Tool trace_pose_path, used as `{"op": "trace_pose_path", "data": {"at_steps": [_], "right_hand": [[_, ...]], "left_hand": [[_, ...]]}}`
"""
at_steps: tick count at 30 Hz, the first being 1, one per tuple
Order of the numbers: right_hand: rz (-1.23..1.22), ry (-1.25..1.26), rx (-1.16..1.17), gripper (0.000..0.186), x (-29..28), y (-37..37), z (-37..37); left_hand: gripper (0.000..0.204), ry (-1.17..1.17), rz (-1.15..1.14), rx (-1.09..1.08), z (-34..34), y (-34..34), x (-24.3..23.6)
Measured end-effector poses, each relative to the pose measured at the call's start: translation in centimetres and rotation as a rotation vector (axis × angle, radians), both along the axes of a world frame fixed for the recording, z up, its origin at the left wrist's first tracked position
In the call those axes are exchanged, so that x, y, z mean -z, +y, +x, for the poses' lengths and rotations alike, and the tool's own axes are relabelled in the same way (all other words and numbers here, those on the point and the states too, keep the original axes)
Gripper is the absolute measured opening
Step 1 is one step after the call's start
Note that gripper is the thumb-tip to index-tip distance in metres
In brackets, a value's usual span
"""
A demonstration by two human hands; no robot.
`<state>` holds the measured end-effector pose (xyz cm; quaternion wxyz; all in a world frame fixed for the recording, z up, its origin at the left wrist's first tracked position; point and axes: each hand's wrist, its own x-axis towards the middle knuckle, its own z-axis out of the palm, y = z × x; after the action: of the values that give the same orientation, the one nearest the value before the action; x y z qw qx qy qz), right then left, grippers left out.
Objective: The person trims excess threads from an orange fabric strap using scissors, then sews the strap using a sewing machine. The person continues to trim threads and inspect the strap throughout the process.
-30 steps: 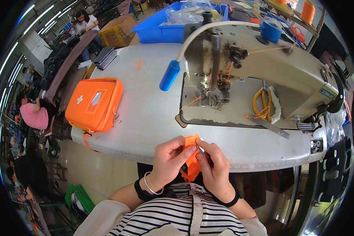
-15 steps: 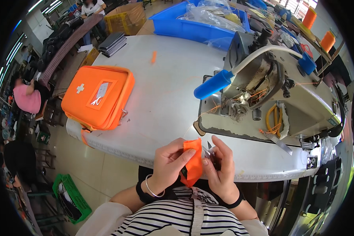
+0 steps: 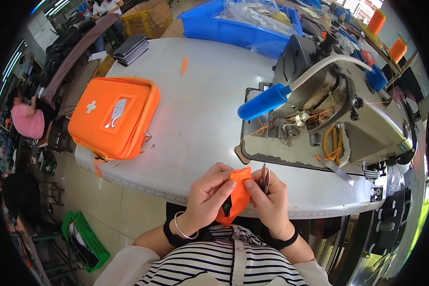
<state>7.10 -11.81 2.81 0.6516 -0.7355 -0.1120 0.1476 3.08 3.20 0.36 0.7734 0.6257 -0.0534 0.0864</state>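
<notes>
Near the front edge of the white table, my left hand [image 3: 207,198] pinches a folded orange fabric piece [image 3: 238,188] with a black patch on its lower part. My right hand [image 3: 271,205] holds small metal snips [image 3: 264,177], blades pointing up, while its thumb presses on the right side of the fabric. Just beyond my hands stands a sewing machine [image 3: 376,124] with orange thread, a blue cylinder [image 3: 262,101] on a white hose, and yellow-handled scissors [image 3: 333,143] on its bed. A zipped orange case [image 3: 110,114] with a white cross lies to the left.
A blue tray [image 3: 214,28] of plastic bags and a stack of dark sheets [image 3: 131,47] are at the back. A green basket [image 3: 86,243] sits on the floor at lower left. Other people, one in pink [image 3: 27,119], are at tables along the left.
The snips in my right hand have risen beside the fabric. My right thumb came away from the fabric half a second ago and now rests on it again.
</notes>
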Motion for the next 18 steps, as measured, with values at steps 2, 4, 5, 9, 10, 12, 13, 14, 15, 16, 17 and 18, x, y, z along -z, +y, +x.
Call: {"op": "trace_pose_path", "data": {"at_steps": [2, 4, 5, 9, 10, 12, 13, 14, 15, 16, 17, 18], "right_hand": [[0.096, 0.110, -0.002, 0.014, 0.13, -0.02, 0.01], [0.149, 0.135, -0.005, 0.015, 0.73, -0.07, 0.04], [0.070, 0.009, 0.017, 0.014, 0.71, 0.02, -0.06], [-0.115, -0.416, 0.107, 0.021, 0.30, 0.73, -0.38], [-0.127, -0.503, 0.129, 0.025, 0.19, 0.79, -0.38], [-0.219, -0.654, 0.101, 0.034, 0.57, 0.57, -0.30], [-0.266, -0.730, 0.086, 0.039, 0.71, 0.43, -0.26], [-0.306, -0.767, 0.077, 0.040, 0.74, 0.31, -0.25], [-0.345, -0.805, 0.067, 0.041, 0.77, 0.21, -0.25], [-0.385, -0.843, 0.056, 0.043, 0.79, 0.16, -0.25], [-0.384, -0.844, 0.058, 0.042, 0.80, 0.13, -0.28], [-0.383, -0.843, 0.059, 0.042, 0.80, 0.13, -0.29]], "left_hand": [[0.021, -0.001, 0.002, 0.006, -0.06, -0.01, 0.04], [0.021, 0.010, 0.015, 0.008, -0.17, -0.02, -0.07], [0.021, 0.012, 0.028, -0.005, -0.19, 0.01, -0.01], [0.019, 0.034, 0.063, -0.083, -0.10, -0.03, 0.21], [0.018, 0.042, 0.068, -0.111, -0.13, -0.08, 0.14], [0.018, 0.037, 0.101, -0.129, -0.14, -0.14, -0.03], [0.017, 0.034, 0.117, -0.137, -0.14, -0.16, -0.10], [0.019, 0.030, 0.134, -0.134, -0.15, -0.17, -0.13], [0.021, 0.025, 0.151, -0.131, -0.20, -0.16, -0.16], [0.022, 0.021, 0.168, -0.129, -0.23, -0.16, -0.20], [0.022, 0.014, 0.168, -0.135, -0.24, -0.23, -0.26], [0.022, 0.008, 0.169, -0.141, -0.24, -0.34, -0.33]]}}
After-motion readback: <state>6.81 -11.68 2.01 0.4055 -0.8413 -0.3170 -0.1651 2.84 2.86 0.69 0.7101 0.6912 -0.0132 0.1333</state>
